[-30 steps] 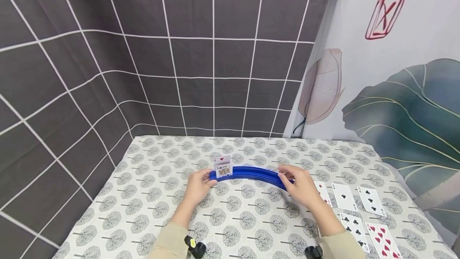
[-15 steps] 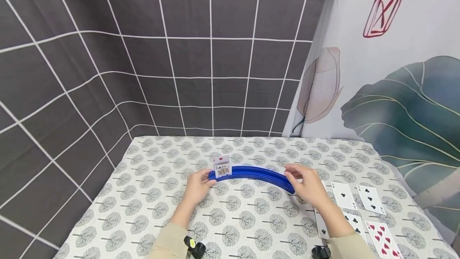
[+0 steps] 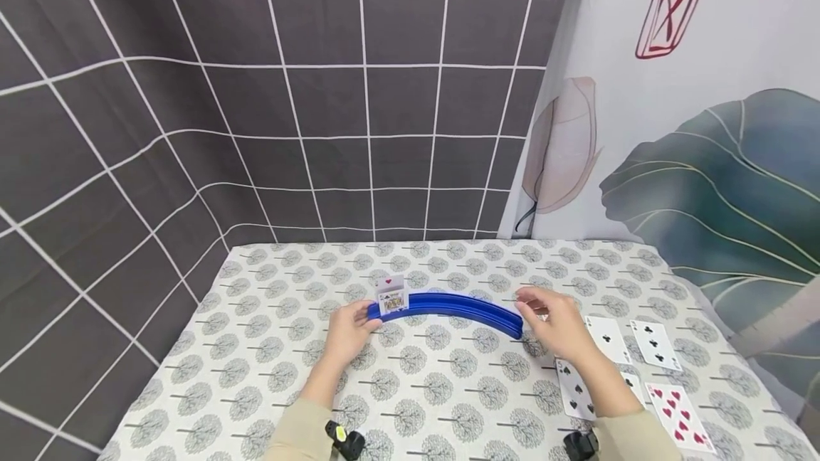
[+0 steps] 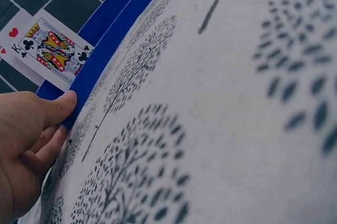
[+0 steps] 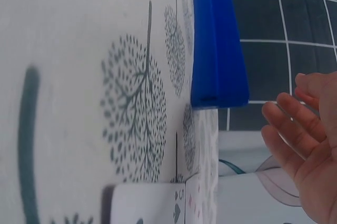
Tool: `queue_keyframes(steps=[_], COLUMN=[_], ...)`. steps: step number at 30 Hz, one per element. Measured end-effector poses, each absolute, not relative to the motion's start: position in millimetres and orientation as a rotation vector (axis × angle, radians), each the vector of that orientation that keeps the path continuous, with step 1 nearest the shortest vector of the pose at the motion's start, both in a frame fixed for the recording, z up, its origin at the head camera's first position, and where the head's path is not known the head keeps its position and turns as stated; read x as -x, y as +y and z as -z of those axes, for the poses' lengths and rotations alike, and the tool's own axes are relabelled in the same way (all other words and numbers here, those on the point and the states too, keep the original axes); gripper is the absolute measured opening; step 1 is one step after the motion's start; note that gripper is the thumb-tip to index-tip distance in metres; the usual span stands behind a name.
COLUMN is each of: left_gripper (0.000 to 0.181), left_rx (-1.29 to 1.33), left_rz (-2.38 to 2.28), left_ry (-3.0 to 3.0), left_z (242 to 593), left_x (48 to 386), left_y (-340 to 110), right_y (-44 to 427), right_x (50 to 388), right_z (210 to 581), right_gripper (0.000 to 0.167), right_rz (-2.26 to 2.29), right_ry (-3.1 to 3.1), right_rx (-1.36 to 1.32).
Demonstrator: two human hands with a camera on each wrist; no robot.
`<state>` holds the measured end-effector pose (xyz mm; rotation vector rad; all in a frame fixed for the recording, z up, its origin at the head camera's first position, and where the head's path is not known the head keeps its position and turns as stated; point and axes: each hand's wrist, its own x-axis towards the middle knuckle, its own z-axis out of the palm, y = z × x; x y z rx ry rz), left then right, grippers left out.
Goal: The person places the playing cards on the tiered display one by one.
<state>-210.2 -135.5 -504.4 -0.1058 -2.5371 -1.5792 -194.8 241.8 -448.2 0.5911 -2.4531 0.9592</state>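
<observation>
A curved blue card holder lies on the tree-patterned tablecloth. My left hand pinches its left end, the thumb along the front wall in the left wrist view. Two cards stand upright in the holder just beside that hand: a king of clubs in front and a heart card rising behind it. Off the holder's right end, my right hand hovers with loosely bent fingers and nothing in it. The right wrist view shows a gap between that hand and the holder's end.
Face-up playing cards lie at the right of the table: a five of spades, a hearts card and two clubs cards, one at the far right. My right forearm partly covers another card. A dark tiled-pattern cloth hangs behind the table.
My right hand has let go of the holder's right end and drawn away to the right. The left hand keeps its grip at the left end. The head view has shifted slightly.
</observation>
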Motion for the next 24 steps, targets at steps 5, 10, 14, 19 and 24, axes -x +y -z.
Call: queue_keyframes(steps=[5, 10, 14, 19, 24], left_gripper=[0.038, 0.038, 0.038, 0.037, 0.038], left_rx=[0.09, 0.08, 0.089, 0.105, 0.131], left_rz=[1.582, 1.58, 1.582, 1.589, 1.588], left_ry=[-2.54, -2.534, -2.53, -2.526, -2.518], left_z=[505, 503, 501, 502, 504], left_x=[211, 210, 208, 208, 209], left_y=[-140, -143, -141, -139, -136], right_y=[246, 250, 256, 269, 286], right_x=[199, 201, 199, 196, 194], right_z=[449, 449, 447, 445, 443], right_gripper=[0.019, 0.021, 0.023, 0.022, 0.021], right_rz=[-0.963, -0.962, -0.959, -0.937, -0.883], right_ry=[-2.446, -2.466, -2.501, -2.531, -2.551], right_rx=[-0.588, -0.569, -0.525, -0.478, -0.416])
